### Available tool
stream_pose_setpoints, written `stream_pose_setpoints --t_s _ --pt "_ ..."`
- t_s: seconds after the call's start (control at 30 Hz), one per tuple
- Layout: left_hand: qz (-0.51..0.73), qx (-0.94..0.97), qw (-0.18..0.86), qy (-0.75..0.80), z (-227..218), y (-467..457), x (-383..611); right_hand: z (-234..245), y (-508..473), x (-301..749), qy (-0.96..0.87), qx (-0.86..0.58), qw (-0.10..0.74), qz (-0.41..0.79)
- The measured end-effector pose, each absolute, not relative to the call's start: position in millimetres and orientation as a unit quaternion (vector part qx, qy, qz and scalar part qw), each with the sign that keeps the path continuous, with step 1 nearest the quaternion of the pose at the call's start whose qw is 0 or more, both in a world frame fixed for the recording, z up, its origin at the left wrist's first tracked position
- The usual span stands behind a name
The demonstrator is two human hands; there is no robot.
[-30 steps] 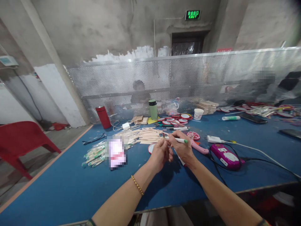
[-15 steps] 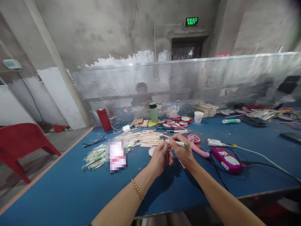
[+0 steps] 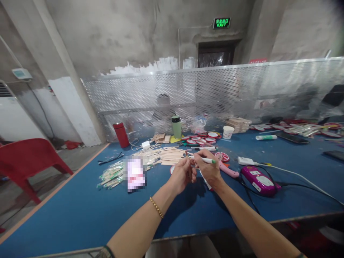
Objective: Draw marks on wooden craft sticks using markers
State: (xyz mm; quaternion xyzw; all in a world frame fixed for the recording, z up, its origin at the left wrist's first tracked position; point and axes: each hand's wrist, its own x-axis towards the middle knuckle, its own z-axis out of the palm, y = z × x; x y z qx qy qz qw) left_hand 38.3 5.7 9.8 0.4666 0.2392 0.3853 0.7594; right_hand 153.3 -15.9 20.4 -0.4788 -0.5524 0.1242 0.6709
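Observation:
My left hand [image 3: 183,175] is closed, pinching a small thin stick with a reddish-brown tip [image 3: 186,153]. Most of that stick is hidden by the fingers. In my right hand [image 3: 209,172] is a white marker with a green end [image 3: 209,160], held like a pen, its other end at the fingers of my left hand. Both hands meet over the blue table, just in front of a pile of flat wooden sticks [image 3: 170,157]. A white disc with a red rim [image 3: 172,168] is partly covered by my left hand. Beside my right hand lies a pink curved handle [image 3: 229,170].
Plastic-wrapped sticks [image 3: 111,176] and a blurred-out phone-like thing [image 3: 135,174] lie left. A red flask [image 3: 121,135], green bottle [image 3: 176,127], paper cup [image 3: 228,132] and red-rimmed discs [image 3: 213,134] stand behind. A purple device [image 3: 259,181] with cables is right.
The view has shifted slightly, so the table things appear a little further right. Both hands keep their grips, and the reddish-brown stick tip shows more clearly above my left fingers.

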Motion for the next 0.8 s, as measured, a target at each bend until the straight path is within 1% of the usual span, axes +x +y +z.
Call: stream_pose_setpoints --t_s 0.2,0.4,0.8 --pt "0.384 0.474 0.753 0.245 10.9 6.7 38.6 18.8 -12.7 154.7 -0.541 -0.471 0.683 0.135" --pt "0.391 0.468 0.750 0.256 11.9 7.4 39.6 18.8 -10.9 157.3 -0.543 -0.468 0.687 0.119" --pt "0.394 0.463 0.753 0.252 1.5 9.8 43.3 18.3 -9.9 160.0 -0.558 -0.475 0.667 0.134"
